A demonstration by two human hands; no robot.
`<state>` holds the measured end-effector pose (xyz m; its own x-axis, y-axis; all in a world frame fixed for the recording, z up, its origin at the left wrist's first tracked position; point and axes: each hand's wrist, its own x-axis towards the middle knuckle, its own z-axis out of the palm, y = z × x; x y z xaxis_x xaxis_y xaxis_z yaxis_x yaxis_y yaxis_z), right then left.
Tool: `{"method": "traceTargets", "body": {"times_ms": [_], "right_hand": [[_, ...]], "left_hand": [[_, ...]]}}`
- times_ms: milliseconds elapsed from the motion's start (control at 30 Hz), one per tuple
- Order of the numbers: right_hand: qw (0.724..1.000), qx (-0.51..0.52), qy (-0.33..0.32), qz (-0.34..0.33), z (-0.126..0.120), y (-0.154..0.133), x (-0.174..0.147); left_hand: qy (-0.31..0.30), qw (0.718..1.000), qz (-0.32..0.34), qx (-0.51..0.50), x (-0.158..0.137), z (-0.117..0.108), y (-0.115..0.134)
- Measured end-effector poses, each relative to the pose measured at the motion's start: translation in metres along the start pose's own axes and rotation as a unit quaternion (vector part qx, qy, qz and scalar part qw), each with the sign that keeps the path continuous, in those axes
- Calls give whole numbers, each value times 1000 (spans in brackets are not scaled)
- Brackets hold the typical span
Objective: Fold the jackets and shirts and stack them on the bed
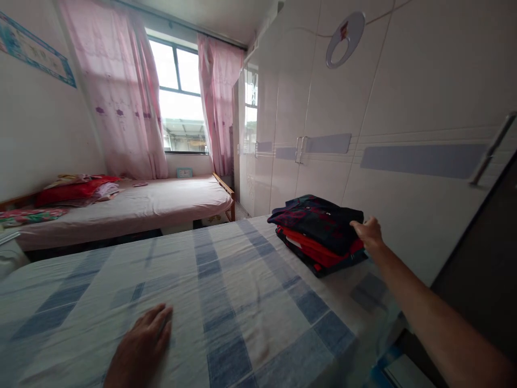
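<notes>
A stack of folded clothes lies on the right part of the bed with the blue-and-white checked sheet (169, 280). On top is a dark folded garment (319, 218) with dark red patches; red clothes (313, 248) show beneath it. My right hand (368, 231) reaches out to the stack's right side, its thumb and fingers closed on the edge of the top garment. Low on the left, my left hand (143, 339) is stretched over the sheet, holding nothing, fingers extended. Whether its palm touches the sheet is hidden.
White wardrobe doors (323, 108) rise along the right, right behind the stack. Across the room, a second bed (161, 202) with a pink sheet carries a red bundle (75, 189). Pink curtains (117, 97) frame the window (181, 81). A blue-edged object (398, 369) sits at lower right.
</notes>
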<state>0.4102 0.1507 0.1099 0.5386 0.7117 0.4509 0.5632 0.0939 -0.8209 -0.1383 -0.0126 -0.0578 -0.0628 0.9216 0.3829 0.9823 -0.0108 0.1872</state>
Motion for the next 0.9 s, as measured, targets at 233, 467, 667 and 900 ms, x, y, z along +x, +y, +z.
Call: {"method": "traceTargets", "body": {"times_ms": [233,467,667,900], "right_hand": [[943,-47,-5,-328,54,-83,-67],[898,-60,-309,-307,156,-85,-199],[875,-127,-367,-288,196,-56,-241],[849,-168,-389,-316,209,-41,-236]], "left_hand": [[-3,1000,-2,4,1,-4,6],[-22,999,-25,-9,-1,-17,17],[-7,996,-43,-74,-2,-24,24],[8,984,-33,-175,3,-26,11]]}}
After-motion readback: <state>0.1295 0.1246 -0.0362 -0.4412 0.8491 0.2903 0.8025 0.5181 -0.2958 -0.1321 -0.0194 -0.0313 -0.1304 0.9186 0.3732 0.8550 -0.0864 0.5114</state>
